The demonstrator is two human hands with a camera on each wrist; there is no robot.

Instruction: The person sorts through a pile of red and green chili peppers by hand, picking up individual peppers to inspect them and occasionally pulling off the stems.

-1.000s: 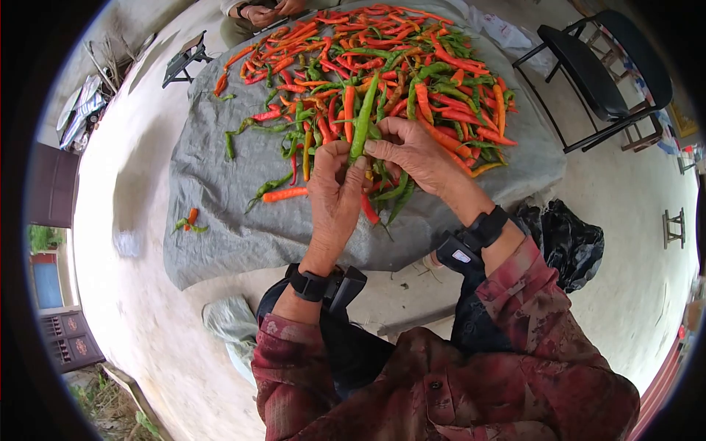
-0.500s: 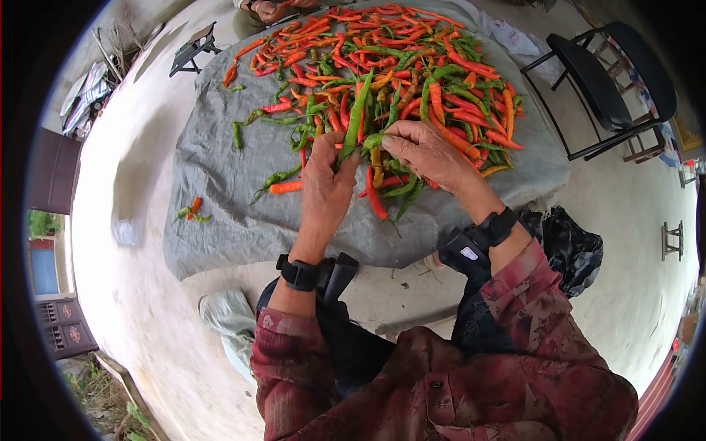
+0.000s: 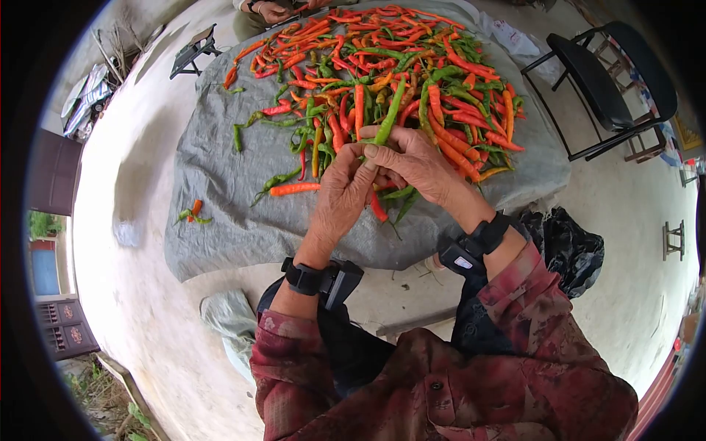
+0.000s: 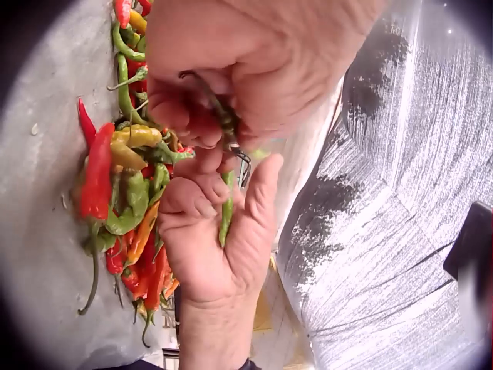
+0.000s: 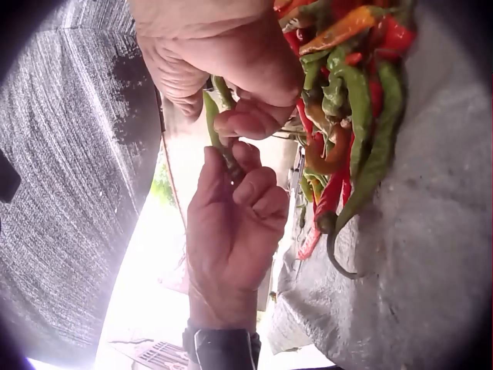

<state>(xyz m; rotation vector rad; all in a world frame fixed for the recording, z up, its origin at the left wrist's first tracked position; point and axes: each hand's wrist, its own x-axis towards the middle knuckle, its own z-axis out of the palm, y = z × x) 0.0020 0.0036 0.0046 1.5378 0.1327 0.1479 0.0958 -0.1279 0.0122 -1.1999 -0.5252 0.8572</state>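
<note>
Above the near edge of the pile, both hands meet at a long green pepper (image 3: 391,114) that points up and away. My left hand (image 3: 343,185) pinches around its lower end, with the thumb against the right fingers. My right hand (image 3: 426,167) grips it between thumb and curled fingers. Part of the green pepper (image 4: 226,212) shows by the right palm in the left wrist view, below a dark stem (image 4: 206,91) at the left fingers. Two green pieces show between the hands in the right wrist view; whether they are one pepper I cannot tell.
Red, orange and green peppers (image 3: 456,117) lie heaped on a grey sheet (image 3: 220,173). Another person's hands (image 3: 272,12) are at the far edge. A black chair (image 3: 592,77) stands right, a black plastic bag (image 3: 570,250) near right, a small stool (image 3: 195,50) far left.
The hands have come together again after being slightly apart. The long green pepper has shifted right, from the left fingers to between both hands, and now leans right.
</note>
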